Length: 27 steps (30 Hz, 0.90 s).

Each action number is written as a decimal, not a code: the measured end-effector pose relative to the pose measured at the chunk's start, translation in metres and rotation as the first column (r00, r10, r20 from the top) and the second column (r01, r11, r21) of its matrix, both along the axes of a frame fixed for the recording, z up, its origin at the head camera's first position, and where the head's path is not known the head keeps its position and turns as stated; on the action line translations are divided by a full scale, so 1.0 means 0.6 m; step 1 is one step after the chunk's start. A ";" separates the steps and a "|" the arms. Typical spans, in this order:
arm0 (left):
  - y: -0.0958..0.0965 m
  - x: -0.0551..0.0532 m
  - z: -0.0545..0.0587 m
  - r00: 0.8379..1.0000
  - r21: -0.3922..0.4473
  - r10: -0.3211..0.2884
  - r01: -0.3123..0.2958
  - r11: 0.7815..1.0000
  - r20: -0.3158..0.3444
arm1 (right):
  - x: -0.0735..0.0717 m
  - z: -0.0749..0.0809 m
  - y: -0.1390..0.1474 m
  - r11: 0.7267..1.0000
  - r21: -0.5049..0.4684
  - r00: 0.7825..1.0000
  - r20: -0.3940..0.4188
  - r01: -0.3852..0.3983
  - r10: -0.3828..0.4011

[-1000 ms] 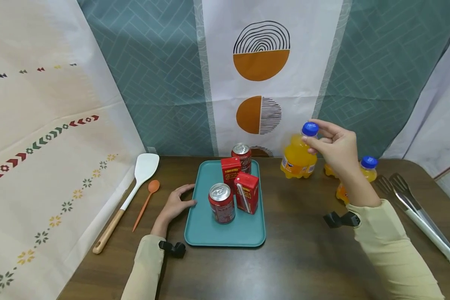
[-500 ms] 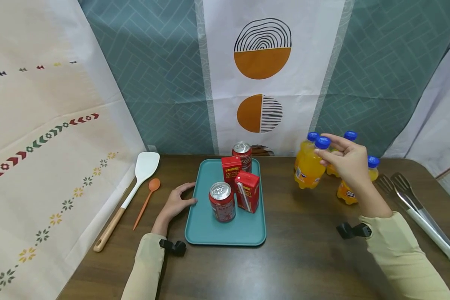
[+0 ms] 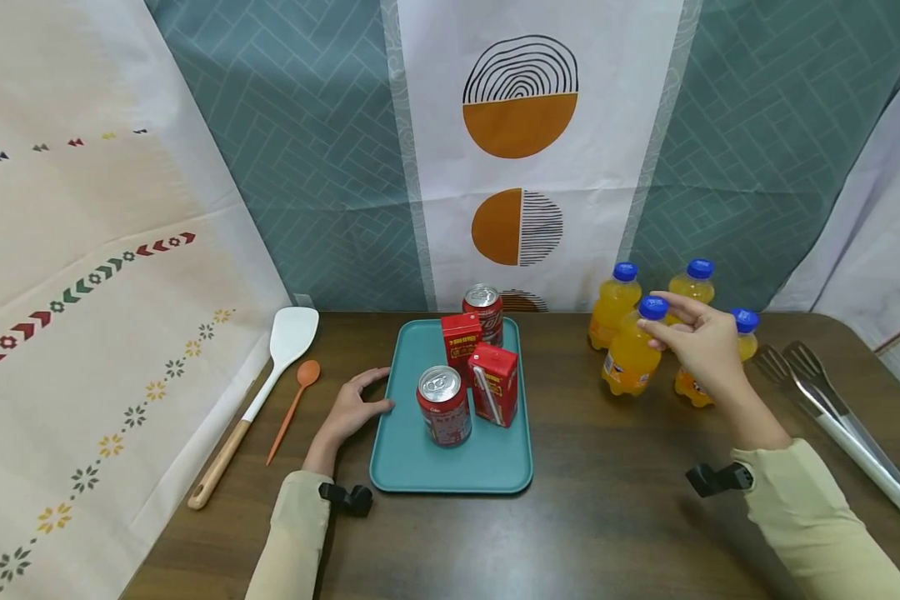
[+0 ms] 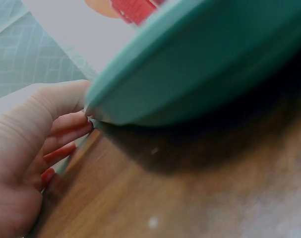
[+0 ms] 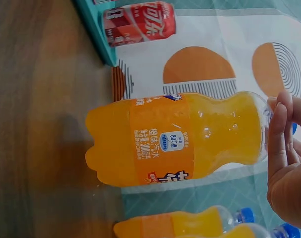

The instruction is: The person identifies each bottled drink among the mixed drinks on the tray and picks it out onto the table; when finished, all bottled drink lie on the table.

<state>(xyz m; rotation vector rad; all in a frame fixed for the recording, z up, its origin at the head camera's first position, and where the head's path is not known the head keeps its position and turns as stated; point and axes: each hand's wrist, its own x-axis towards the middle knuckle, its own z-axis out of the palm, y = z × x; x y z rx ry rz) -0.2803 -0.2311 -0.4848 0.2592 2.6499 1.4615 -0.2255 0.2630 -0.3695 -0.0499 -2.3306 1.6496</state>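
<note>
My right hand (image 3: 693, 342) pinches the neck of an orange soda bottle (image 3: 632, 358), just under its blue cap. In the right wrist view the bottle's orange label faces the camera, its scalloped base close over the wood. Behind and beside it stand several matching bottles (image 3: 613, 308), partly hidden by my hand. My left hand (image 3: 352, 407) rests at the left rim of a teal tray (image 3: 450, 475), thumb and fingers spread along the edge. On the tray are a cola can (image 3: 444, 408), another cola can (image 3: 483, 308) and two red drink cartons (image 3: 492, 385).
Left of the tray lie a white spatula (image 3: 294, 333) with a wooden handle and a small orange spoon (image 3: 308, 372). Metal tongs (image 3: 843, 433) lie at the right table edge. A patterned cloth (image 3: 330, 208) hangs behind the brown table (image 3: 570, 533).
My right hand has carried the soda bottle rightward and nearer to me, uncovering the bottles behind it. My left hand stays at the tray's rim.
</note>
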 end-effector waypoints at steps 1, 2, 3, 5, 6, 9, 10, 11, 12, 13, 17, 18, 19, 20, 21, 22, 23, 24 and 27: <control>0.000 0.000 0.000 1.000 0.000 0.001 -0.001 1.000 0.000 | 0.000 -0.002 0.001 1.000 0.000 1.000 0.009 0.001 -0.001; -0.001 0.000 0.000 1.000 -0.001 0.002 -0.002 1.000 0.000 | 0.001 -0.004 0.002 1.000 0.000 1.000 0.019 0.001 -0.001; -0.001 0.000 -0.001 1.000 0.000 0.002 -0.002 1.000 0.000 | 0.001 -0.006 0.003 1.000 -0.002 1.000 0.028 0.000 0.000; -0.001 0.000 -0.001 1.000 0.000 0.001 -0.001 1.000 0.001 | 0.003 -0.011 0.005 1.000 -0.006 0.999 0.043 -0.006 0.006; -0.001 0.000 -0.002 1.000 -0.001 0.000 0.000 1.000 0.002 | 0.004 -0.013 0.006 1.000 -0.009 0.999 0.046 -0.009 0.009; 0.000 0.000 -0.002 1.000 0.001 -0.001 0.001 1.000 0.003 | 0.006 -0.019 0.006 1.000 -0.013 0.999 0.041 -0.012 0.013; 0.000 -0.001 -0.002 1.000 -0.001 0.000 0.000 1.000 0.003 | 0.006 -0.020 0.006 1.000 -0.014 0.999 0.035 -0.013 0.013; 0.000 -0.001 -0.002 1.000 -0.002 0.002 -0.002 1.000 0.003 | 0.006 -0.020 0.005 1.000 -0.014 0.999 0.031 -0.011 0.012; 0.000 -0.001 -0.002 1.000 -0.005 0.003 -0.003 1.000 0.002 | 0.007 -0.020 0.004 1.000 -0.014 1.000 0.028 -0.008 0.009; 0.000 -0.001 -0.001 1.000 -0.004 0.006 -0.006 1.000 0.000 | 0.007 -0.020 0.004 1.000 -0.012 1.000 0.026 -0.004 0.004; 0.001 -0.002 0.001 1.000 -0.012 0.004 -0.004 1.000 -0.002 | 0.012 -0.016 0.002 1.000 -0.003 0.999 0.051 0.014 -0.013; 0.001 -0.002 0.001 1.000 -0.012 0.002 -0.002 1.000 -0.001 | 0.013 -0.015 0.002 1.000 0.001 0.998 0.060 0.015 -0.016; 0.001 -0.002 0.000 1.000 -0.012 0.003 -0.003 1.000 -0.001 | 0.014 -0.015 0.003 1.000 0.006 0.998 0.067 0.015 -0.016; 0.001 -0.002 0.000 1.000 -0.013 0.002 -0.002 1.000 -0.001 | 0.015 -0.015 0.003 1.000 0.010 0.997 0.074 0.013 -0.014; 0.001 -0.002 -0.001 1.000 -0.012 0.002 -0.002 1.000 -0.002 | 0.015 -0.015 0.003 1.000 0.013 0.997 0.077 0.011 -0.012; 0.001 -0.002 -0.001 1.000 -0.011 0.002 -0.002 1.000 -0.003 | 0.015 -0.015 0.003 1.000 0.016 0.997 0.078 0.007 -0.008; 0.000 -0.002 -0.002 1.000 -0.009 0.004 -0.004 1.000 -0.005 | 0.015 -0.016 0.003 1.000 0.019 0.997 0.077 0.003 -0.005; 0.000 -0.001 -0.003 1.000 -0.007 0.005 -0.005 1.000 -0.008 | 0.015 -0.016 0.003 1.000 0.024 0.997 0.075 0.000 -0.002; -0.001 0.000 -0.005 1.000 -0.009 0.001 -0.001 1.000 -0.011 | 0.016 -0.017 0.003 0.999 0.043 0.997 0.072 -0.006 0.003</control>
